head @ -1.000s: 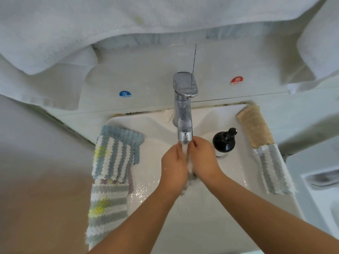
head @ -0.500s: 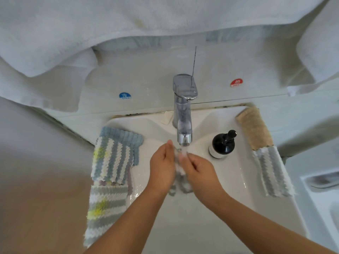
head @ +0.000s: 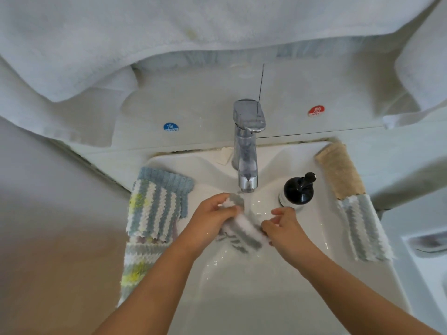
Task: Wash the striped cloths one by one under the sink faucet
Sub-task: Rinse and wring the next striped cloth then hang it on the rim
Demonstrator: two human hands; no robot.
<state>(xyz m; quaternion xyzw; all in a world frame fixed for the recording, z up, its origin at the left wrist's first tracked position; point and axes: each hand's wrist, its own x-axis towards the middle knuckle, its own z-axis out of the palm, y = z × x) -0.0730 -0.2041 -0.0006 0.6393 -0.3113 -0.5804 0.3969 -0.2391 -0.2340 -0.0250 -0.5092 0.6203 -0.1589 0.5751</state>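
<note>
A wet grey-and-white striped cloth (head: 242, 229) is stretched between my hands in the white sink (head: 242, 286), just below the chrome faucet (head: 246, 151), which runs water. My left hand (head: 212, 218) grips the cloth's upper left end. My right hand (head: 283, 226) pinches its lower right end. Two more striped cloths lie on the left rim: a blue-and-white one (head: 157, 204) and, under it, a grey-and-yellow one (head: 137, 262). On the right rim lies a grey striped cloth (head: 362, 228).
A black soap pump bottle (head: 298, 189) stands right of the faucet, close to my right hand. A tan cloth (head: 341, 170) lies on the right rim behind the grey one. White towels (head: 145, 39) hang above. Blue cold and red hot stickers mark the back wall.
My hands were pressed together under the spout, rubbing the cloth. They have since moved apart and pulled the cloth out between them.
</note>
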